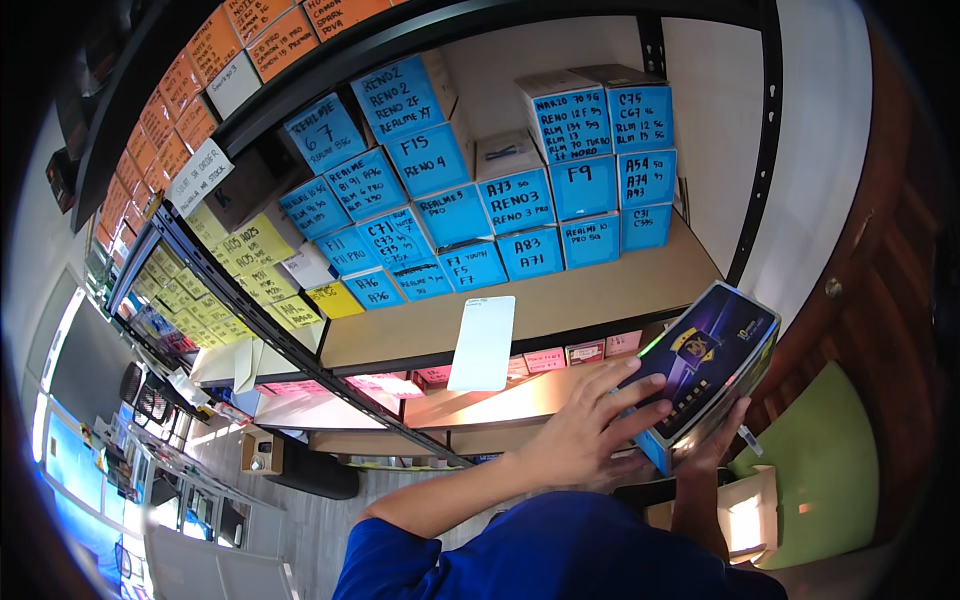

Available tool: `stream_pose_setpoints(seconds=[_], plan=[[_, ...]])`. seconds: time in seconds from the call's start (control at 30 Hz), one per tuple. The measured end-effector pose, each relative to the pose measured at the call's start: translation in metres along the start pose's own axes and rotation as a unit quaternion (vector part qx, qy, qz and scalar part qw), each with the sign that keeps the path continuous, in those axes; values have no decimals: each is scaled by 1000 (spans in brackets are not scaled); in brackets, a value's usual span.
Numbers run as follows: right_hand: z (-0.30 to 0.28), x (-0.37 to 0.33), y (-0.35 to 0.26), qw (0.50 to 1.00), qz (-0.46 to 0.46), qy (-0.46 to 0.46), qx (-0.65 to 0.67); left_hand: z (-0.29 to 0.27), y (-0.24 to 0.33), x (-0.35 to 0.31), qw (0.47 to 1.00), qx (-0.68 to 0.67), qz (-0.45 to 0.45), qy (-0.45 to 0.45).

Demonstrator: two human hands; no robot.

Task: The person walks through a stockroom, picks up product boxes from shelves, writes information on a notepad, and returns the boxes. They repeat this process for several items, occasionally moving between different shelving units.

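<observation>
I hold a dark blue flat box (715, 355) with a glossy printed lid, tilted up in front of a shelf. My left hand (590, 425) lies spread on its lower left face, fingers reaching across the lid. Underneath the box's lower edge, my right hand (715, 448) supports it, and only its fingers and part of the wrist show. A thin white rectangular packet (483, 343) rests on the wooden shelf board (600, 295) just left of the box, overhanging the board's front edge.
Stacks of small boxes with blue labels (500, 190) fill the back of the shelf; yellow-labelled ones (250, 270) and orange-labelled ones (180, 90) run off to the left. Pink-labelled boxes (560, 357) sit on the shelf below. A green seat (830, 470) and a wooden door (890, 270) stand on the right.
</observation>
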State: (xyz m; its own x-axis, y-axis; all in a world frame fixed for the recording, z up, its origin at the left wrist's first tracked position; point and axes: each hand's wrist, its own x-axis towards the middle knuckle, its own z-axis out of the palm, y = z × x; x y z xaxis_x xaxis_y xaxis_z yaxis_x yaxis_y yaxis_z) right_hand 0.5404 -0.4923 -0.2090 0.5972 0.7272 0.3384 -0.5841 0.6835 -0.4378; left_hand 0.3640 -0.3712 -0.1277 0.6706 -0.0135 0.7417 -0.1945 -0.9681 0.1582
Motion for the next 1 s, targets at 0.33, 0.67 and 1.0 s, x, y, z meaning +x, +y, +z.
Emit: stream_pose_setpoints(seconds=[0.33,0.67,1.0], plan=[[27,24,6,982,57,-169,-63,-124,-27,45,950,269,48,150],[-9,6,7,981,78,-134,-115,-183,-75,132,857,513,-42,41],[-31,-2,-16,982,49,-75,-165,-177,-161,154,782,612,-109,-49]])
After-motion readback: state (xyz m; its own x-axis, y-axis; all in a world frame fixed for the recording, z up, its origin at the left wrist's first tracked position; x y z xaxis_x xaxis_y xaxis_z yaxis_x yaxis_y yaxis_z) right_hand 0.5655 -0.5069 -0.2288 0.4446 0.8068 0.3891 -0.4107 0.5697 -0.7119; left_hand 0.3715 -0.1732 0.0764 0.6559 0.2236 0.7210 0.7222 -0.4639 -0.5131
